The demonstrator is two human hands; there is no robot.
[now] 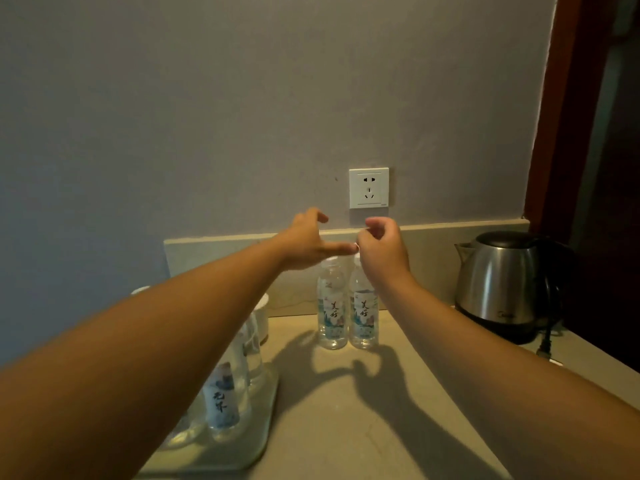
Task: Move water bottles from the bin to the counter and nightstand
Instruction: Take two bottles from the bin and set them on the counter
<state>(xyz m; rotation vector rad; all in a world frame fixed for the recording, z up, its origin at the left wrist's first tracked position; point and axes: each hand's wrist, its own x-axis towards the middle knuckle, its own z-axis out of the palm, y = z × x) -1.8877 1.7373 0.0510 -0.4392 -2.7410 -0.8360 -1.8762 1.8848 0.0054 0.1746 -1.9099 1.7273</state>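
Two clear water bottles stand upright side by side on the beige counter [346, 403] near the back wall: the left bottle [331, 306] and the right bottle [363, 310], both with printed labels. My left hand [308, 242] hovers just above the left bottle's cap, fingers spread, holding nothing. My right hand [382, 249] is loosely curled just above the right bottle's cap; whether it touches the cap is hidden. A third labelled bottle [221, 400] stands on a clear tray [266, 427] at the lower left, partly behind my left forearm.
A steel electric kettle [498, 285] sits at the counter's back right, its black cord [549, 327] trailing forward. A white cup [263, 317] and glassware stand on the tray's far side. A wall socket [369, 187] is above the bottles. A dark door frame [568, 109] borders the right.
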